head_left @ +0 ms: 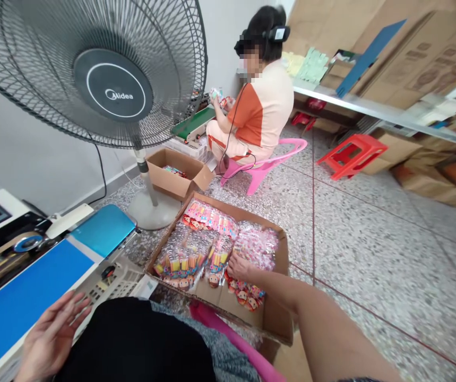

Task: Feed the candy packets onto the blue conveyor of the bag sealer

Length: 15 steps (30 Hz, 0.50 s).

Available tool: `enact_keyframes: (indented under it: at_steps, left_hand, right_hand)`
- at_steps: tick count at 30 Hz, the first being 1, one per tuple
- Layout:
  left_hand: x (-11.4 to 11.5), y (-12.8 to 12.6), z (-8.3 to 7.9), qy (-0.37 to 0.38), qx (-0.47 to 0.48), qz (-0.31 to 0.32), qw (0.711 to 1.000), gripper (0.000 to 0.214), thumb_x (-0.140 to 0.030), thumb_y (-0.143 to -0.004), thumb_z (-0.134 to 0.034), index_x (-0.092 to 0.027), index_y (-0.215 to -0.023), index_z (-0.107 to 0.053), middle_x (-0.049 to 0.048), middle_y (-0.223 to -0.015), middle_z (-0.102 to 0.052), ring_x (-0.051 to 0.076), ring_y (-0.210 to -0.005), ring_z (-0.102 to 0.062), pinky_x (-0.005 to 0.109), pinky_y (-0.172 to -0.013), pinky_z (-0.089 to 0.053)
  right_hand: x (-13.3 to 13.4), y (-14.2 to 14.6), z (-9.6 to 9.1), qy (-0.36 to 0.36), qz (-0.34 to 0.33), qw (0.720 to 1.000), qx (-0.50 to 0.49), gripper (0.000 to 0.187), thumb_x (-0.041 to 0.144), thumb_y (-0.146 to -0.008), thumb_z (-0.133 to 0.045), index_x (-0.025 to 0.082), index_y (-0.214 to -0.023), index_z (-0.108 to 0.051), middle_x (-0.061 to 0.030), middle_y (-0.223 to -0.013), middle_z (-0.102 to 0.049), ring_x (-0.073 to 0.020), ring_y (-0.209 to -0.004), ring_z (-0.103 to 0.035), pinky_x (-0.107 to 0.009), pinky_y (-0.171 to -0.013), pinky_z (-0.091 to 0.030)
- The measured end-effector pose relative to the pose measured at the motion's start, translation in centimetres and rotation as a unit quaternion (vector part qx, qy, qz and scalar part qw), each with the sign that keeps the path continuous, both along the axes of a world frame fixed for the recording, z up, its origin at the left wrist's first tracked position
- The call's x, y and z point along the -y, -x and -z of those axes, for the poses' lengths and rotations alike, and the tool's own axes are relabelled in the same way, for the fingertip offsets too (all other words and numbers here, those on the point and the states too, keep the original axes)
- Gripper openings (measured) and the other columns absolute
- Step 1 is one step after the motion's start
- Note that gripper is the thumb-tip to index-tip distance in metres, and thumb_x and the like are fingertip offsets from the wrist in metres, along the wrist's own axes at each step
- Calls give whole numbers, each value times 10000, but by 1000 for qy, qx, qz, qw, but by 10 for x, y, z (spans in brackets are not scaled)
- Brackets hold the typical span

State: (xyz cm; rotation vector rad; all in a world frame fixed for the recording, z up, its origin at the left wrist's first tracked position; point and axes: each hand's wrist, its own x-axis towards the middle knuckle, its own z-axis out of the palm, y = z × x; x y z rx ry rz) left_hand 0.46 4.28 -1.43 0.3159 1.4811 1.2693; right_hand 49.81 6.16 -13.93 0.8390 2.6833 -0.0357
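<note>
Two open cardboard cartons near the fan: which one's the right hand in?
The nearer, wider carton; the right hand is at its packets. The other carton, beside the fan's stand, has no hand inside.

**Plain black over mottled grey**

Right by me I see a smooth black garment (140,339), with mottled blue-grey cloth (222,354) along its edge. The left hand (54,331) and right hand (240,267) are bare, as is the right forearm (327,323); a dark, speckled sliver of sleeve (359,380) shows.
</note>
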Motion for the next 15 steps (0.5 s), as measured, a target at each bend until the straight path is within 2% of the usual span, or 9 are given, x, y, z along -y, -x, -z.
enact_keyframes:
  at_steps: [5, 10, 15]
  left_hand:
    - [0, 1, 4, -11, 7, 8, 1000, 383, -323, -514, -796, -255, -865, -660, -41, -862, -701, 174, -792, -642, 258, -670, -566]
    - [2, 2, 7, -21, 3, 8, 1000, 371, -298, -541, -787, -244, -884, -657, -28, -876, -699, 179, -785, -649, 263, -669, -565]
    - [3, 4, 7, -25, 7, 11, 1000, 349, -303, -566, -778, -242, -889, -661, -14, -884, -695, 182, -792, -649, 269, -675, -570]
  right_hand:
    - [2, 8, -2, -27, 95, 994, 35, 254, 23, -727, -403, 132, -785, -626, -148, -931, -633, -305, -981, -543, -529, -886, -373]
    - [4, 10, -4, -17, 123, 991, 46, 215, 36, -715, -442, 195, -728, -587, -109, -884, -655, -291, -945, -560, -525, -873, -371]
    - [5, 10, -6, -8, 131, 989, 66, 186, 59, -726, -460, 189, -757, -589, -120, -882, -658, -293, -940, -570, -534, -914, -320]
